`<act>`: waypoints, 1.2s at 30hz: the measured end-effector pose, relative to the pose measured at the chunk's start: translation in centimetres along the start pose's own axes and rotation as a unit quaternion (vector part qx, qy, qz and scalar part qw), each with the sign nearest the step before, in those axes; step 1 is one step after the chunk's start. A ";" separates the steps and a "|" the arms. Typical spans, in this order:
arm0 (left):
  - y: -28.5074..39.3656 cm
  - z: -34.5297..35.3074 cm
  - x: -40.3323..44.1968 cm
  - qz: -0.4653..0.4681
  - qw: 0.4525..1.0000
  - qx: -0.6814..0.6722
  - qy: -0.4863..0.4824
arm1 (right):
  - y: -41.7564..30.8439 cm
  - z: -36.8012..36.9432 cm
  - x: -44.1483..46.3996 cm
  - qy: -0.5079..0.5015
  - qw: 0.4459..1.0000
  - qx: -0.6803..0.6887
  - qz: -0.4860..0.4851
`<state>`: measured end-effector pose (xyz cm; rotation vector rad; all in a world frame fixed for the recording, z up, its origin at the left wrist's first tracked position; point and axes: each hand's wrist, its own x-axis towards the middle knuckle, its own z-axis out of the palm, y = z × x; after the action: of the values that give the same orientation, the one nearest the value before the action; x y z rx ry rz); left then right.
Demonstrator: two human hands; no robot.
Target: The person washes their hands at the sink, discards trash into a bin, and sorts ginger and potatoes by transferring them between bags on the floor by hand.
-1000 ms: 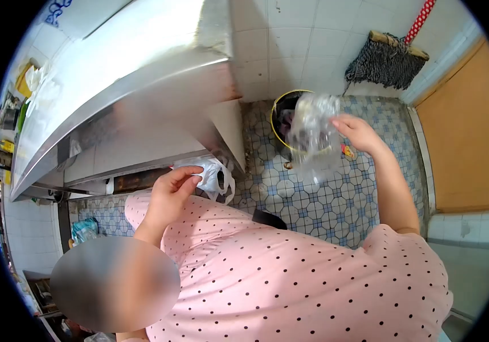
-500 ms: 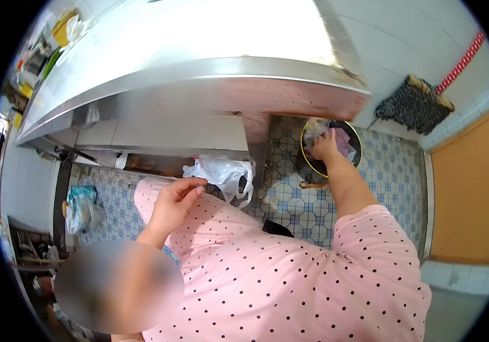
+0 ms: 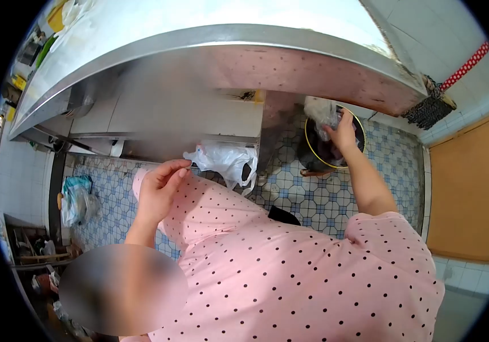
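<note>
My right hand (image 3: 344, 134) is over the black bin (image 3: 307, 149) with the yellow rim, its fingers closed on a crumpled clear plastic bag (image 3: 322, 114) at the bin's far side. Dark, purplish contents show below the hand, too shaded to name. In front of my body, above the pink dotted cloth over my leg, my left hand (image 3: 160, 191) has thumb and forefinger pinched together. Whatever may be between those fingertips is too small to make out. A white plastic bag (image 3: 224, 162) hangs at the cabinet just beyond my left hand.
A metal-edged counter (image 3: 244, 35) juts out above the bin. To the right, a dark mop head (image 3: 432, 111) with a red dotted handle leans at the tiled wall, near an orange-brown panel (image 3: 472, 188). Bagged items (image 3: 78, 199) lie on the tiled floor at left.
My right hand has shifted up and to the right in view, lifting the clear plastic bag toward the bin's rim. My left hand stays pinched, a little further left and higher. The view has shifted.
</note>
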<state>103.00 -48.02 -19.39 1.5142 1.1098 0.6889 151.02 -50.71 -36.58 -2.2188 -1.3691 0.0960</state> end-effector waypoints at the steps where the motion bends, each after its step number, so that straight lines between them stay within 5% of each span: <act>1: 0.1 0.0 0.3 -0.002 1.000 0.001 -0.006 | -0.7 -0.5 -0.6 0.028 0.999 -0.021 -0.020; 6: 0.2 0.5 0.8 0.006 1.000 -0.016 -0.024 | 0.0 -0.4 -0.1 -0.011 0.887 -0.385 -0.256; 7: 0.0 0.4 0.7 0.007 1.000 -0.016 -0.026 | 0.2 0.5 0.5 -0.017 0.909 -0.339 -0.241; 10: -0.6 -0.1 0.4 0.008 1.000 -0.026 -0.015 | -0.8 0.4 2.5 -0.179 0.921 -0.319 -0.134; 14: -0.4 -0.8 -0.3 -0.013 1.000 -0.005 0.024 | -0.6 1.2 3.7 -0.273 0.927 -0.255 0.010; 17: -0.9 -1.6 -0.3 0.001 0.999 0.005 0.039 | 2.0 4.3 4.6 -0.177 0.956 0.029 0.230; 20: -0.6 -2.1 -0.3 -0.025 0.997 0.009 0.067 | 5.2 9.0 6.9 -0.199 0.949 -0.233 0.074; 22: -0.1 -2.2 -0.6 -0.019 0.996 0.021 0.081 | 6.8 12.3 7.7 -0.186 0.835 -0.506 -0.113; 25: 0.1 -1.8 0.0 -0.023 0.995 0.013 0.093 | 8.7 15.5 8.7 -0.158 0.872 -0.460 -0.057; 28: 0.5 -0.4 1.0 -0.021 0.996 0.008 0.092 | 2.8 8.2 6.7 -0.301 0.888 -0.347 -0.008; 29: 0.7 0.3 1.4 -0.019 0.998 0.032 0.060 | 2.4 7.4 7.4 -0.384 0.849 -0.363 -0.006; 31: 1.1 2.1 2.2 -0.012 0.997 0.080 -0.006 | -0.8 3.4 7.4 -0.400 0.860 -0.316 0.011; 36: 2.3 6.0 3.5 -0.001 0.986 0.094 -0.135 | -3.5 -3.5 5.1 -0.212 0.967 -0.141 -0.020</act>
<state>110.28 -47.26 -19.11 1.7089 0.9887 0.3706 151.77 -46.53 -30.90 -2.5028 -1.7439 0.4053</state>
